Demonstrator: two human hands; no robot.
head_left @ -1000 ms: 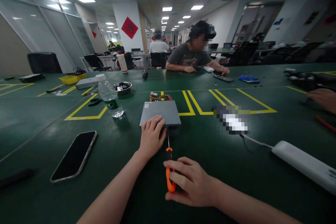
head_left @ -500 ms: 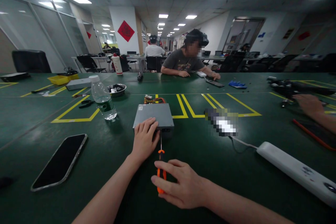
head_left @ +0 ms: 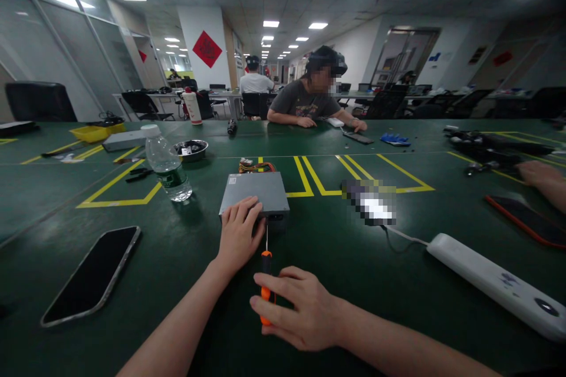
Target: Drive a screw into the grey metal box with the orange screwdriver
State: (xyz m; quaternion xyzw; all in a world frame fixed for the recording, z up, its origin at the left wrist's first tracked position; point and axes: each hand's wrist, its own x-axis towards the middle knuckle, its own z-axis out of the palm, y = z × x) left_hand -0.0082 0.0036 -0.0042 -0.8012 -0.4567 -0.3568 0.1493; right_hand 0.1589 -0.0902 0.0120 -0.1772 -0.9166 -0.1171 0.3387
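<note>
A grey metal box (head_left: 256,189) lies on the green table, with a bundle of coloured wires (head_left: 257,167) at its far side. My left hand (head_left: 241,234) rests on the box's near left part, fingers on its top and thumb at the front face. In my right hand (head_left: 300,309) is an orange and black screwdriver (head_left: 266,294), held by the handle between thumb and fingers. Its shaft points away from me to the front face of the box, close to my left thumb. The exact spot where the tip meets the box is too small to tell.
A water bottle (head_left: 168,165) and a metal bowl (head_left: 191,150) stand left of the box. One phone (head_left: 92,277) lies at the near left. A white power strip (head_left: 490,283) is at the right. Another person's hand (head_left: 542,177) shows at the right edge; a person (head_left: 305,97) leans on the far side.
The whole view has shifted slightly, so things appear a little further left. My left hand remains on the box and my right hand still holds the screwdriver.
</note>
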